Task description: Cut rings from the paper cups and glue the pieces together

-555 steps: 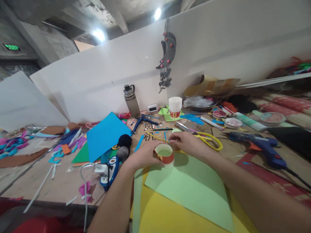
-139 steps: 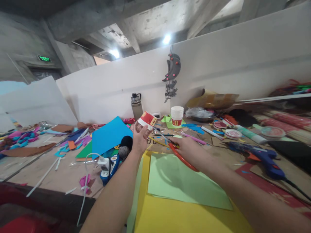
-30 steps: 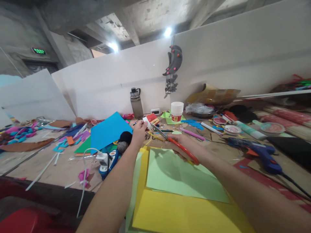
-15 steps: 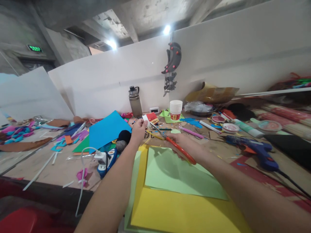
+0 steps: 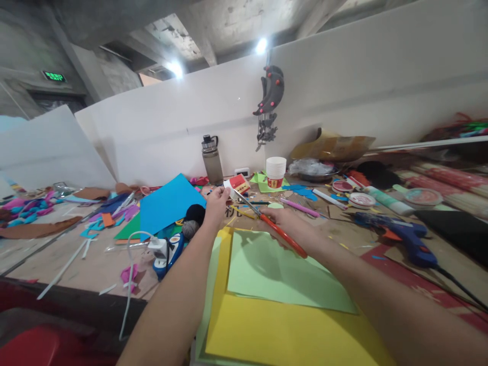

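Observation:
Pinched between the fingers of my left hand [image 5: 216, 207] is a small white and red printed paper piece [image 5: 237, 184]. Its exact shape is partly hidden, and it may be a paper cup on its side. Closed round a pair of scissors [image 5: 282, 235] with orange-red handles is my right hand [image 5: 279, 219]. The metal blades point away to the left and reach the paper piece beside my left fingertips. Whether the blades are parted is hard to make out. Below my hands lie light green sheets [image 5: 274, 274] over a yellow sheet [image 5: 290, 330].
A stack of paper cups [image 5: 276, 172] and a water bottle [image 5: 212, 161] stand at the back. On the right lies a blue glue gun [image 5: 412, 239]. A blue sheet [image 5: 170, 206], yarn balls [image 5: 194, 214] and a power strip [image 5: 168, 256] are on the left.

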The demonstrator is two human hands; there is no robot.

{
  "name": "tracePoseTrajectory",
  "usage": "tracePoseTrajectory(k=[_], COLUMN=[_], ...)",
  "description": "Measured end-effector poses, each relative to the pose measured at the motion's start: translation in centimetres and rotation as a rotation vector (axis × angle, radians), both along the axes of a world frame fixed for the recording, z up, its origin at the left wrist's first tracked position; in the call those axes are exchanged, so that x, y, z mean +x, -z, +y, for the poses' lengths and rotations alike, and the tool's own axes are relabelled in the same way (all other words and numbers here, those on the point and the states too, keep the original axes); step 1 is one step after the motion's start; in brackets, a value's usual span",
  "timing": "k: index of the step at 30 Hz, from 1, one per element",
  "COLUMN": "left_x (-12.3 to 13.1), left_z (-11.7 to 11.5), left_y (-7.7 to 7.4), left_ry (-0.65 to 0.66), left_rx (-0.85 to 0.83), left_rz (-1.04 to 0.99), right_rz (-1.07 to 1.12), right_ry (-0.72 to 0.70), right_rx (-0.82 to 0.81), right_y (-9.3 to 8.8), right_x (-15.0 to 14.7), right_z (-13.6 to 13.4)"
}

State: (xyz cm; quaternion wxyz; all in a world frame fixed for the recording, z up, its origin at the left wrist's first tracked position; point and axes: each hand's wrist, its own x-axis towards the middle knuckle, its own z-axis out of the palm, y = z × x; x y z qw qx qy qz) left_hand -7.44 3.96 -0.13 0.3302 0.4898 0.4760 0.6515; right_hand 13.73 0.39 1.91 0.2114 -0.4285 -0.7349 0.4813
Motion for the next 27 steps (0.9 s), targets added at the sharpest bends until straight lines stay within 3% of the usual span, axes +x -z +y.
tracePoseTrajectory(k=[4,11,17,27], left_x=[0.4,-0.1,0.4,0.9], left_z=[-0.4,0.0,-0.2,-0.8], left_y=[-0.3,0.1,0.0,-0.6], left_ry=[0.070,-0.045,-0.006,-0.065], left_rx=[0.054,0.034,0.037,0.026], left_rz=[0.034,-0.008,-0.033,0.069], right_rz=[0.042,0.064,0.096,0.065], right_ry=[-0.004,-0.025,0.010,0.033], right_rx=[-0.067,-0.048,-0.090,-0.097], right_y=[-0.8,-0.8,-1.2,-0.7], right_x=[-0.1,-0.3,-0.3,-0.4], right_z=[-0.8,-1.1,-1.3,-1.2])
